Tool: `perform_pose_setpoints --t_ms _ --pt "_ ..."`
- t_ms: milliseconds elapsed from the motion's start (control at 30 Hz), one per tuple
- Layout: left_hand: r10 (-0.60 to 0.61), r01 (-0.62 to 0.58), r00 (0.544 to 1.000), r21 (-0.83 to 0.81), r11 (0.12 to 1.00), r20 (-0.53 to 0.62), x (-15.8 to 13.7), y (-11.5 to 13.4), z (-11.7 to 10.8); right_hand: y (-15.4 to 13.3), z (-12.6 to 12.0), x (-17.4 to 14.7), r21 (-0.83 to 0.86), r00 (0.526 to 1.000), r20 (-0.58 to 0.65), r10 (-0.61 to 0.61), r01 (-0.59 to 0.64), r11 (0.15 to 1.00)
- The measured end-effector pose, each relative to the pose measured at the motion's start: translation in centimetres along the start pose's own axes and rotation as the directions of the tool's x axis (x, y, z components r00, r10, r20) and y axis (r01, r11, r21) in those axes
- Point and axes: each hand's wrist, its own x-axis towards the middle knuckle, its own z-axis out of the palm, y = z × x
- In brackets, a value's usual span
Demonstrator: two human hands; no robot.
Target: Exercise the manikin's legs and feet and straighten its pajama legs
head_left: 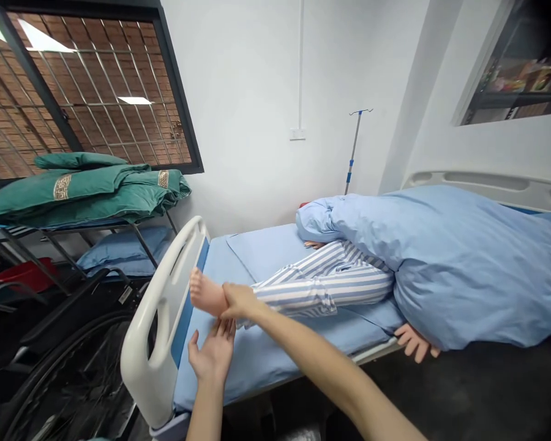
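Observation:
A manikin in blue-and-white striped pyjama trousers (321, 278) lies on a hospital bed (275, 251), its upper body under a light blue quilt (459, 263). My right hand (237, 301) grips the manikin's ankle just behind its bare foot (204, 293), holding the leg above the sheet. My left hand (212, 352) is open, palm up, just below the foot and touching nothing. The manikin's hand (416, 343) hangs over the near side of the mattress.
The white footboard (160, 324) stands at the bed's left end. A black wheelchair (59, 343) is to its left. Folded green bedding (87, 190) lies on a rack by the window. An IV pole (354, 147) stands by the far wall.

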Motion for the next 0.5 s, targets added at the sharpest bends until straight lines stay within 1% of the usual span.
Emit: perform_pose_setpoints --t_ms 33,67,133,200,233,300,333,400,500 --pt "-0.021 0.021 0.999 -0.012 1.0 -0.034 0.5 -0.3 -2.4 0.2 2.2 -0.2 -0.012 1.0 0.018 0.002 -0.002 1.0" --pt "-0.044 0.042 0.994 -0.022 0.999 -0.1 1.0 -0.6 -4.8 0.6 4.4 -0.5 -0.026 0.999 0.037 0.004 -0.003 1.0" --pt "-0.079 0.073 0.978 -0.038 0.997 -0.192 1.8 -1.6 -9.0 1.4 8.8 -1.0 -0.067 0.997 0.08 0.011 -0.006 0.998" --pt "-0.141 0.13 0.952 -0.057 0.99 -0.273 2.3 -2.5 -12.3 2.4 12.8 -1.4 -0.164 0.99 0.138 0.034 -0.011 0.986" --pt "-0.164 0.151 0.941 -0.068 0.986 -0.295 2.6 -2.9 -13.5 3.0 14.5 -1.5 -0.194 0.987 0.153 0.055 -0.025 0.981" --pt "-0.19 0.172 0.933 -0.085 0.981 -0.305 2.9 -3.5 -15.0 3.9 17.0 -1.7 -0.233 0.989 0.133 0.063 -0.031 0.972" --pt "-0.191 0.171 0.933 -0.09 0.981 -0.304 3.0 -3.6 -15.4 4.3 17.8 -1.7 -0.243 0.991 0.121 0.06 -0.029 0.969" --pt "-0.183 0.161 0.933 -0.094 0.982 -0.309 3.1 -3.8 -15.5 4.7 18.6 -1.7 -0.258 0.992 0.114 0.049 -0.018 0.966" --pt "-0.171 0.15 0.927 -0.086 0.985 -0.334 3.1 -3.7 -14.9 4.7 18.5 -1.5 -0.268 0.99 0.133 0.054 -0.016 0.963"
